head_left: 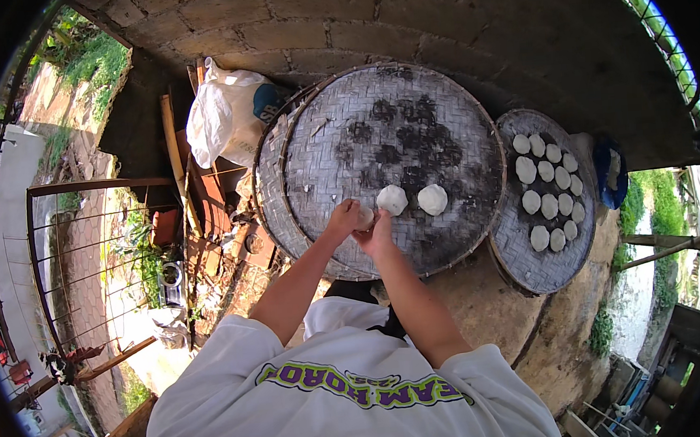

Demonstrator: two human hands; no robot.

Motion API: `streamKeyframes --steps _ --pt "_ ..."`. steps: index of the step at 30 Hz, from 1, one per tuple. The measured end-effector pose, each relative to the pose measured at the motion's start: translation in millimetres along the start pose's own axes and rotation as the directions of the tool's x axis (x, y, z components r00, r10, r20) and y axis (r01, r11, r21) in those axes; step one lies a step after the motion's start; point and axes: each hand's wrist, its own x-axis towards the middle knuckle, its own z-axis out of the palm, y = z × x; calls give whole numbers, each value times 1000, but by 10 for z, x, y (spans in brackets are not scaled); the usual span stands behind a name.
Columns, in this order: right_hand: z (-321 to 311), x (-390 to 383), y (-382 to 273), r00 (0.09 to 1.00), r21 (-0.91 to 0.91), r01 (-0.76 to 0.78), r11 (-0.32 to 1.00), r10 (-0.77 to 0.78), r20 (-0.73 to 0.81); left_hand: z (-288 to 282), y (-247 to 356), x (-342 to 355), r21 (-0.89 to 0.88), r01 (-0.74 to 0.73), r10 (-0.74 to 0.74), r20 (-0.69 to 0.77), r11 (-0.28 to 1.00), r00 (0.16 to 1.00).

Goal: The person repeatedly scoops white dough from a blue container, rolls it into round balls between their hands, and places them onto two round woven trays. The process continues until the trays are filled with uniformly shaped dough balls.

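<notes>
My left hand (342, 221) and my right hand (377, 233) meet over the near left part of a large round woven bamboo tray (330, 163). Between their closed fingers is a pale, round, dough-like patty (366, 215), partly hidden by the fingers. Just beyond and to the right of them a white patty (392, 200) lies on the tray. Another white patty (432, 200) rests a little farther right. Dark stains and white powder mark the weave.
A second round woven tray (522, 247) at the right bears several white patties in rows. A white sack (225, 113) stands at the back left near bamboo poles (173, 150). Behind the trays rises a block wall (296, 23). A blue object (611, 174) sits beyond the right tray.
</notes>
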Motion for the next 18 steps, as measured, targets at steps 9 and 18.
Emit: streamKeyframes --steps 9,18 --pt "-106 -177 -192 974 -350 73 934 -142 -176 -192 -36 243 298 -229 275 -124 927 953" --pt "-2207 -1289 -810 952 -310 114 944 -193 -238 257 -326 198 601 -240 369 -98 762 924"
